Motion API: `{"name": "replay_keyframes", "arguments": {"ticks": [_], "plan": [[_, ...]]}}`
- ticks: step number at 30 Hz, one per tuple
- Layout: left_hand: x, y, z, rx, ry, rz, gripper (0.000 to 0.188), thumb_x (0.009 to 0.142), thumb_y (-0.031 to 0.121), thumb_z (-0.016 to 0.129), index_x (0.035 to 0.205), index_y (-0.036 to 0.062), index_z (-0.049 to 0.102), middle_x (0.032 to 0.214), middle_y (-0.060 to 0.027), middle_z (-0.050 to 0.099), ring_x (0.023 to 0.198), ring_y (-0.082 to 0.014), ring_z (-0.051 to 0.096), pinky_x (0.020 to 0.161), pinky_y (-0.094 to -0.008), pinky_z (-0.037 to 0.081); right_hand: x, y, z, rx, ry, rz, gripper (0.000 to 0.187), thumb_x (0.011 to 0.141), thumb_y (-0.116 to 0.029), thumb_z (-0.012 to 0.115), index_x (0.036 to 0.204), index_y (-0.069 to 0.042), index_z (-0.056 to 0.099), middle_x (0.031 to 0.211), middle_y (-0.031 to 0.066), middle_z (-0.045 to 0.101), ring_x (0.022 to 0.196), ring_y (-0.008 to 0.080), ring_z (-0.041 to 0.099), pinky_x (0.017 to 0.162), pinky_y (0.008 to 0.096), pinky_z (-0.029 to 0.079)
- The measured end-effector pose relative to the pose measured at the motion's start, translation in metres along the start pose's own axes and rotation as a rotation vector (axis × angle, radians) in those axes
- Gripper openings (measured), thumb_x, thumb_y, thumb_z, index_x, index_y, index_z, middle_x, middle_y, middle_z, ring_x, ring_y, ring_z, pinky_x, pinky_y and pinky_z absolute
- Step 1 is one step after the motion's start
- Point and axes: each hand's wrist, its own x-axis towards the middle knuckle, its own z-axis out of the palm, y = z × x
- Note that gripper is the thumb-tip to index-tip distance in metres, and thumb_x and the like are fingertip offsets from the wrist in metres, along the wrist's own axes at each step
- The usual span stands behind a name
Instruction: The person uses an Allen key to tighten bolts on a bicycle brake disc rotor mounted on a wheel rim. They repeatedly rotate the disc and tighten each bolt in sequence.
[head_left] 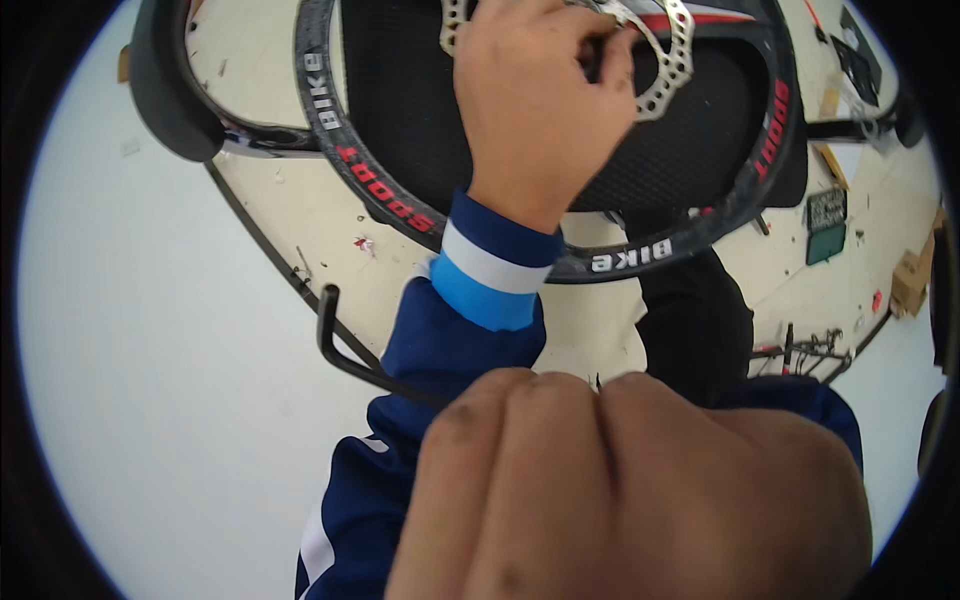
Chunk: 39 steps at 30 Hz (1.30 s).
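A silver brake disc (pixel 655 103) with a ring of holes sits at the centre of a black wheel (pixel 590 266) with red and white lettering. The wheel lies across the dark textured seat (pixel 680 170) of a chair. My left hand (pixel 545 105) rests over the disc, thumb and fingers closed together; their tips and anything between them are mostly hidden. Close to the camera, my right hand (pixel 620 490) is wrapped round a black hex key (pixel 345 358). The key's bent short end sticks out to the left, beside my left sleeve. Its other end is hidden.
Curved black armrests (pixel 175 80) flank the seat. On the pale floor at right are a green tool case (pixel 826 243), cardboard boxes (pixel 910 282) and dark metal parts (pixel 800 350). Small scraps (pixel 364 245) lie at left. A white surface (pixel 160 380) fills the left side.
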Motion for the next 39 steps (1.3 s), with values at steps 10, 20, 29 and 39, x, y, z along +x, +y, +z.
{"name": "replay_keyframes", "arguments": {"ticks": [10, 20, 29, 39], "plan": [[-0.005, 0.011, 0.011, 0.086, -0.083, -0.104, 0.009, 0.075, 0.012, 0.081, 0.08, 0.0078, 0.074, 0.071, -0.0035, 0.061, 0.072, -0.0269, 0.057, 0.068, -0.0386, 0.044, -0.035, 0.068, -0.003, 0.3, 0.297, 0.346, 0.012, 0.086, -0.01, 0.073, 0.092, -0.002, 0.069, 0.076, 0.0112, 0.071, 0.068, 0.0201, 0.072, 0.058, 0.0327, 0.055], [0.0, 0.019, 0.004, 0.071, -0.101, -0.16, 0.01, 0.075, 0.011, 0.079, 0.084, 0.0062, 0.077, 0.071, -0.0019, 0.058, 0.072, -0.0234, 0.054, 0.067, -0.0368, 0.04, -0.005, 0.143, 0.022, 0.81, 1.384, 0.537, 0.011, 0.094, -0.001, 0.069, 0.1, 0.008, 0.068, 0.09, 0.0118, 0.074, 0.08, 0.0154, 0.072, 0.073, 0.0261, 0.06], [-0.002, 0.018, 0.003, 0.048, -0.089, -0.144, 0.013, 0.073, 0.01, 0.079, 0.086, 0.0058, 0.077, 0.074, -0.0021, 0.061, 0.074, -0.023, 0.055, 0.068, -0.0364, 0.041, 0.0, 0.147, 0.025, 0.629, 1.274, 0.582, 0.009, 0.089, -0.002, 0.072, 0.095, 0.006, 0.071, 0.083, 0.0096, 0.074, 0.076, 0.0133, 0.073, 0.07, 0.0238, 0.057], [0.0, 0.017, -0.001, 0.076, -0.062, -0.078, 0.015, 0.069, 0.004, 0.079, 0.083, 0.0025, 0.075, 0.074, -0.0056, 0.062, 0.068, -0.0243, 0.056, 0.061, -0.0347, 0.045, -0.001, 0.146, 0.026, 0.14, 1.206, 0.511, 0.012, 0.081, -0.006, 0.08, 0.084, 0.002, 0.072, 0.072, 0.0093, 0.073, 0.064, 0.0163, 0.072, 0.061, 0.0233, 0.054]]}}
